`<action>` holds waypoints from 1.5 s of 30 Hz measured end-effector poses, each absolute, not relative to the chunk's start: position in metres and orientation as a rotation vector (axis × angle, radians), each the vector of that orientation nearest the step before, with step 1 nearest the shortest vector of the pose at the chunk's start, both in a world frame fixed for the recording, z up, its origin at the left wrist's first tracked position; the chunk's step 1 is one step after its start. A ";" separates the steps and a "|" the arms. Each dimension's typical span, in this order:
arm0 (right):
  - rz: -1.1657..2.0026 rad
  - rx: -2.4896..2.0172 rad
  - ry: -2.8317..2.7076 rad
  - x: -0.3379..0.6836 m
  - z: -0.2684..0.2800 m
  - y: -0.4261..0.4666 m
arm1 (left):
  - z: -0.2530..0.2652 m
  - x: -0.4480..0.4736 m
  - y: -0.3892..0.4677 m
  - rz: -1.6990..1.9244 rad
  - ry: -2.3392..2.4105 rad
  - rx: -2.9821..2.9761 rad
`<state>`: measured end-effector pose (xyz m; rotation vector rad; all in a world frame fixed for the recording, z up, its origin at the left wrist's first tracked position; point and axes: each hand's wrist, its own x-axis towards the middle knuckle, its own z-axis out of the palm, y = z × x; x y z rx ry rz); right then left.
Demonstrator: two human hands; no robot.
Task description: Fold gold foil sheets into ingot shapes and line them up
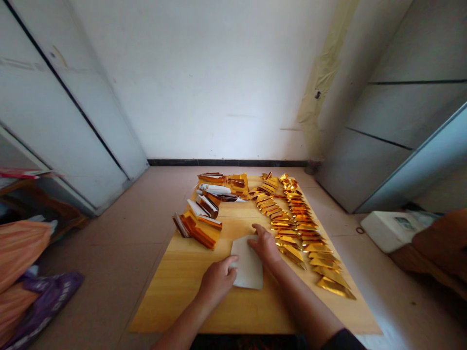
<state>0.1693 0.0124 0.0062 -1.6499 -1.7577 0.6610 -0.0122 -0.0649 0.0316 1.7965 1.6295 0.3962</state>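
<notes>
fingers (229,261) on either side, pale sheet (248,270) between, seemingly touched

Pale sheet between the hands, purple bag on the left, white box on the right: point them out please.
Pale sheet (248,267), head view: middle of its upper face.
Purple bag (53,297), head view: its printed side.
White box (383,229), head view: its surface, left of the dark label.
</notes>
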 end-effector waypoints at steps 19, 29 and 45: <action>-0.043 -1.672 -2.338 0.161 0.019 -0.010 | 0.003 -0.003 -0.051 0.371 1.456 2.562; 0.298 -1.094 -2.431 0.185 0.014 -0.073 | 0.013 -0.010 -0.062 0.301 1.465 2.489; 0.465 -1.039 -2.642 0.208 0.013 -0.110 | 0.017 -0.047 -0.087 0.154 1.091 2.616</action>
